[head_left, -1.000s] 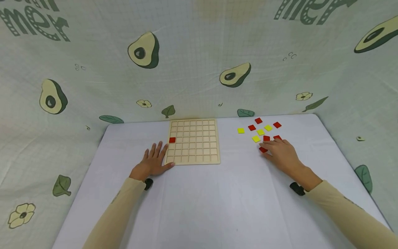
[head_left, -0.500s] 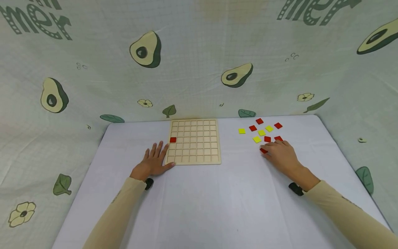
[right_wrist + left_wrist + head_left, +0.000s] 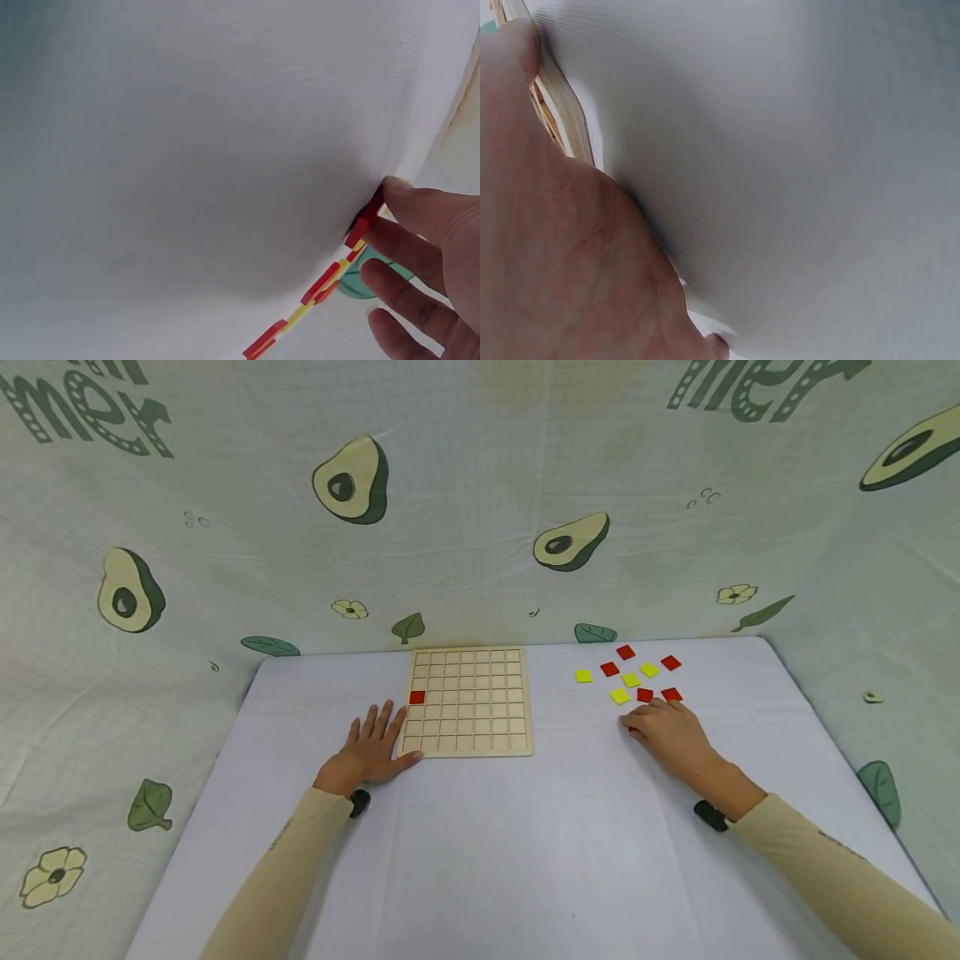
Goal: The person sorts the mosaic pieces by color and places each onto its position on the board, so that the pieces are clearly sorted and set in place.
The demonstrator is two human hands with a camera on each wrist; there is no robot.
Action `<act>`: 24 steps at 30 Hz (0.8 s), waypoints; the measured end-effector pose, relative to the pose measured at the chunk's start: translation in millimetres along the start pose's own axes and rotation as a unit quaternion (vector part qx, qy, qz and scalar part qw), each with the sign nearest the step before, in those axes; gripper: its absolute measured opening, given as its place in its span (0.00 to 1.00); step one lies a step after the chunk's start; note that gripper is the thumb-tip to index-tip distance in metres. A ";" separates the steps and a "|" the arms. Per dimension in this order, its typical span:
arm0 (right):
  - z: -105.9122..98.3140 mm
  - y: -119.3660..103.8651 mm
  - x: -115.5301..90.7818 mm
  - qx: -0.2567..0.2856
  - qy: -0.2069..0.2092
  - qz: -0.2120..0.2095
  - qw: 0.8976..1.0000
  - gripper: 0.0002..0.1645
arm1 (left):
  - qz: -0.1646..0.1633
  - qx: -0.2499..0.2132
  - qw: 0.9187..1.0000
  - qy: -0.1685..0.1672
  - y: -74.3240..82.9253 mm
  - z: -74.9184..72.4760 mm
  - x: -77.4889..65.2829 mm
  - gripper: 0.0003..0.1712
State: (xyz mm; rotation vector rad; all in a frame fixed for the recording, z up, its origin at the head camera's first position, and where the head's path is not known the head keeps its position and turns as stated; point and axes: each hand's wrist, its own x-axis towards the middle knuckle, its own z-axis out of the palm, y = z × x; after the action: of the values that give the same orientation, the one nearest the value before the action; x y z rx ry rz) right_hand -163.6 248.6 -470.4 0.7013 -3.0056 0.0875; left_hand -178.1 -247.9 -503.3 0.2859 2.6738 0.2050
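In the head view my left hand point(image 3: 367, 755) lies flat with fingers spread at the left edge of a wooden grid board point(image 3: 467, 710), its thumb touching the near left corner. A red square tile point(image 3: 417, 697) sits in a cell of the leftmost column. Farther right, my right hand point(image 3: 670, 735) pinches another red tile point(image 3: 364, 223) between thumb and fingers, low over the table; most of it is hidden in the head view. The left wrist view shows the palm side of my left hand point(image 3: 577, 247) beside the board's edge point(image 3: 574, 120).
Loose red tiles point(image 3: 626, 652) and yellow tiles point(image 3: 583, 677) lie scattered beyond my right hand. A white cloth covers the table point(image 3: 480, 852). Behind it hangs a fabric printed with avocados point(image 3: 350, 479). Black camera straps point(image 3: 710, 816) circle both wrists.
My right hand's fingers have closed on the near red tile and shifted slightly left, covering most of it. The left hand and the board stay in place.
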 end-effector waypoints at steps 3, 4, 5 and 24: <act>-0.6 0.2 -0.8 -0.012 -0.010 -0.003 1.000 0.19 | 0.001 -0.002 1.000 0.000 1.0 -0.2 -0.7 0.57; -1.0 0.1 -1.2 -0.015 -0.012 -0.005 1.000 0.19 | 0.001 -0.002 1.000 0.000 1.4 -0.4 -0.9 0.57; -1.3 0.2 -1.6 -0.016 -0.014 -0.007 1.000 0.19 | 0.001 -0.002 1.000 0.000 1.9 -0.9 -1.5 0.57; -7.0 -1.1 5.3 -0.017 0.074 -0.114 0.991 0.18 | -0.004 -0.003 1.000 0.002 3.5 -1.5 -3.2 0.57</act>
State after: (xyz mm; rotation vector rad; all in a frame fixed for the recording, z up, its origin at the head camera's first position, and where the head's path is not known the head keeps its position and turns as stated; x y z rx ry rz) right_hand -167.6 245.8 -463.0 0.9807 -2.7593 0.0748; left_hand -175.4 -245.5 -500.0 0.2733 2.6776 0.2118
